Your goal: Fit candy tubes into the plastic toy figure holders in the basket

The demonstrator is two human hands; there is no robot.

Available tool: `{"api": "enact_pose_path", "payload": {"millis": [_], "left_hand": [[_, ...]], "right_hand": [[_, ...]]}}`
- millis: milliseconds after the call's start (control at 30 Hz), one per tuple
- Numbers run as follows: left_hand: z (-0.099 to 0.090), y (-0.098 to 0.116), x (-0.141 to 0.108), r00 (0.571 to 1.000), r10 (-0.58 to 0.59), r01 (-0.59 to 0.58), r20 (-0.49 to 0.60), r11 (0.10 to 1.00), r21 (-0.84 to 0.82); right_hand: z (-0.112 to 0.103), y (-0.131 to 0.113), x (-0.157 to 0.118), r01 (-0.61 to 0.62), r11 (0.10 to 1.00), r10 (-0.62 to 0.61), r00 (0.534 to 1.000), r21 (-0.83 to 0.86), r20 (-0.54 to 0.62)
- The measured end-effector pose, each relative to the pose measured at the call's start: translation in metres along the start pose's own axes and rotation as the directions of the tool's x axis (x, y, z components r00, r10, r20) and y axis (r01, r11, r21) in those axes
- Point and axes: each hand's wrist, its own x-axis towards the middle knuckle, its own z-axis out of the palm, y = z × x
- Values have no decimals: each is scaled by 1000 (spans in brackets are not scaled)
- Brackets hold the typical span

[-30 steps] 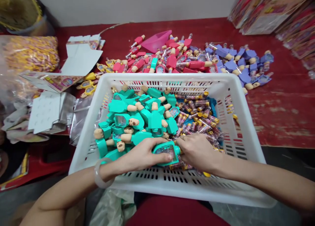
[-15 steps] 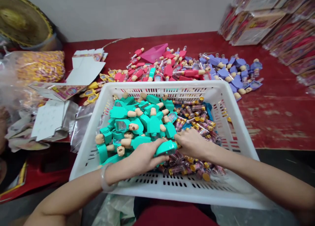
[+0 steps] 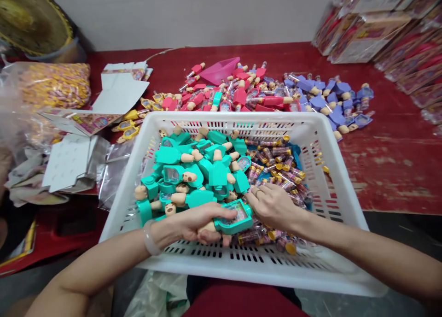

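Inside a white plastic basket, the left hand curls around a teal toy figure, steadying it, while the open right hand rests just beside it on capped tubes, sorted apart from the heaped teal figures.

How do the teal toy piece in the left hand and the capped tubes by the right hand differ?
The teal toy piece is chunky and flat with a clear window, and the left hand grips it. The capped tubes are slim and clear with yellow caps, lying loose by the open right hand. Both are in the white basket.
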Motion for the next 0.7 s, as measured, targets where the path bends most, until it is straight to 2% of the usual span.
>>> {"api": "enact_pose_path", "payload": {"millis": [33,100,167,200,267,333,367,433,467,500,533,567,633,667,700], "left_hand": [[-1,-1,0,999,-26,26,28,1000,-13],[1,-2,-1,1000,11,-11,-7,999,50],[8,-2,-5,981,154,-124,-120,965,232],[12,-2,-7,949,262,-185,-173,912,365],[20,-4,-10,848,476,-221,-234,718,660],[25,-9,-11,758,615,-106,-219,447,888],[25,-13,-9,739,646,-21,-191,305,952],[23,-21,-4,736,666,107,-118,57,993],[21,-24,-2,740,668,135,-80,-31,990],[17,-25,1,737,673,150,-58,-79,986],[14,-24,3,726,685,159,-60,-83,984],[10,-22,4,708,701,162,-85,-43,986],[3,-13,4,673,715,132,-191,138,982],[0,-7,2,685,685,98,-246,248,964],[-3,-2,-1,727,628,59,-278,346,936]], "right_hand": [[-1,-3,-2,6,1000,-6,1000,-30,-28],[-3,-9,-4,-4,999,4,1000,-33,3],[-7,-13,-4,-50,999,47,992,18,115],[-10,-14,-4,-85,995,75,981,46,179],[-15,-16,-1,-157,984,128,950,79,284],[-18,-16,2,-211,974,166,918,88,361],[-19,-15,4,-230,969,176,900,92,400],[-17,-13,7,-248,962,166,862,112,480],[-14,-11,8,-247,961,150,846,127,511],[-10,-9,10,-242,960,133,838,143,529],[-6,-6,11,-236,959,118,838,158,534],[-2,-2,12,-231,958,112,846,168,522],[5,5,14,-226,962,136,883,153,449],[6,8,15,-218,968,153,908,128,391],[7,10,15,-208,973,166,930,99,328]]}}
